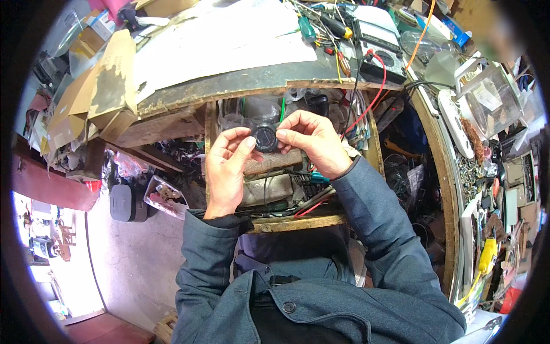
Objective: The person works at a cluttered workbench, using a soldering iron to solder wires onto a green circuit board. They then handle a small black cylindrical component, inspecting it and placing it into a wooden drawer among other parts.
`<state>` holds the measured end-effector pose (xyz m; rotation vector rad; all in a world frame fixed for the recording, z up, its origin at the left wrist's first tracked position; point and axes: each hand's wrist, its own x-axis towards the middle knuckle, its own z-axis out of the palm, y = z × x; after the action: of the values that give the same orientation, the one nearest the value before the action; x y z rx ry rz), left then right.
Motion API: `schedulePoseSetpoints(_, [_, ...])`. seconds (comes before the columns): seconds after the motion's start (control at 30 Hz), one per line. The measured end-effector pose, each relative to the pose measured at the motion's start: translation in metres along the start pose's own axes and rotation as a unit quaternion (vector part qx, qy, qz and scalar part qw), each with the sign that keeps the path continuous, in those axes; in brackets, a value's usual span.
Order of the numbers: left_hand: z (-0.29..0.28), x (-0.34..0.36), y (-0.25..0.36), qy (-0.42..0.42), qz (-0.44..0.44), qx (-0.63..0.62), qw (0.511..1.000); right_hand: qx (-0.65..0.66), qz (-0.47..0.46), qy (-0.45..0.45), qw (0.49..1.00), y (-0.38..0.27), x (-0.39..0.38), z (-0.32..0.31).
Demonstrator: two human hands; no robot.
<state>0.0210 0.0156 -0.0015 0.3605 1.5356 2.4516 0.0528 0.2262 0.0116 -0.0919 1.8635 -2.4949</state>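
Note:
Between my two hands is a small round black disc-shaped part [265, 138] with a raised rim; its exact kind I cannot make out. My left hand [228, 163] pinches its left edge between thumb and fingers. At its right edge, the thumb and fingers of my right hand [312, 142] close on it too. Both hands are above an open wooden drawer [298, 223] pulled out from under the bench. Inside the drawer lie a brownish pouch-like thing [274, 164], a grey one [266, 192], clear plastic pieces and several cables.
White paper [223, 40] covers much of the bench top. An analog multimeter [385, 60] with a red lead stands near screwdrivers [307, 28]. A torn cardboard box [109, 86] sits at the left. Along the right, a cluttered shelf holds a clear plastic container [490, 100] and a yellow plug [487, 256].

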Motion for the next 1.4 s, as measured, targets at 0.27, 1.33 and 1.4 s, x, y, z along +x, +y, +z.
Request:
schedulePoseSetpoints(0.27, [-0.007,0.001,-0.003,0.023,0.007,-0.007,1.0,-0.013,0.029,-0.109,0.994,-0.007,-0.007,0.019])
schedulePoseSetpoints(1.33, [0.001,-0.002,-0.003,-0.04,-0.066,0.0,0.997,0.003,-0.058,0.069,0.996,0.013,0.002,0.005])
schedulePoseSetpoints(1.4, [-0.001,-0.003,-0.005,-0.043,-0.065,-0.006,0.997,-0.005,-0.067,0.068,0.995,0.012,0.003,0.006])
